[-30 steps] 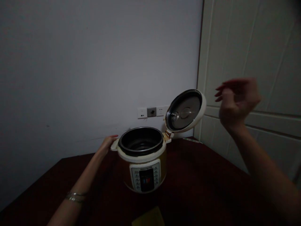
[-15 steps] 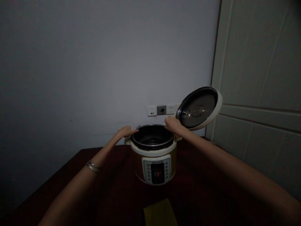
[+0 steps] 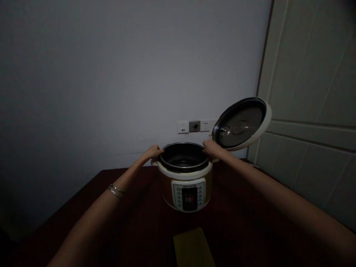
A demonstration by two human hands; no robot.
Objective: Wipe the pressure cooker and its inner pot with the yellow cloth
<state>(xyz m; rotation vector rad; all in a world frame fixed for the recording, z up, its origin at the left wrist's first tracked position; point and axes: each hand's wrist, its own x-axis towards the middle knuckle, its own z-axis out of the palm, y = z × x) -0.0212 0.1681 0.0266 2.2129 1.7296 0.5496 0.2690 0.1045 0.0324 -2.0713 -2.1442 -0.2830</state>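
A white and gold electric pressure cooker (image 3: 166,185) stands with its control panel facing me. Its dark inner pot (image 3: 182,155) sits inside, and I see no food in it. My left hand (image 3: 154,151) is closed on the pot's rim at the left. Opposite it, my right hand (image 3: 213,148) pinches the rim at the right, its fingertips partly hidden. The raised lid (image 3: 240,124) leans out to the right behind my right hand, its metal underside showing.
The cooker rests on a dark red tabletop (image 3: 133,218). A yellowish flat block (image 3: 193,248) lies near the front edge. Wall sockets (image 3: 194,126) are behind the cooker, and a pale panelled door (image 3: 311,111) stands at the right.
My left thumb, stretched along the rim before, has bent in, and both hands now close more tightly on the pot's rim. The whole view has shifted slightly.
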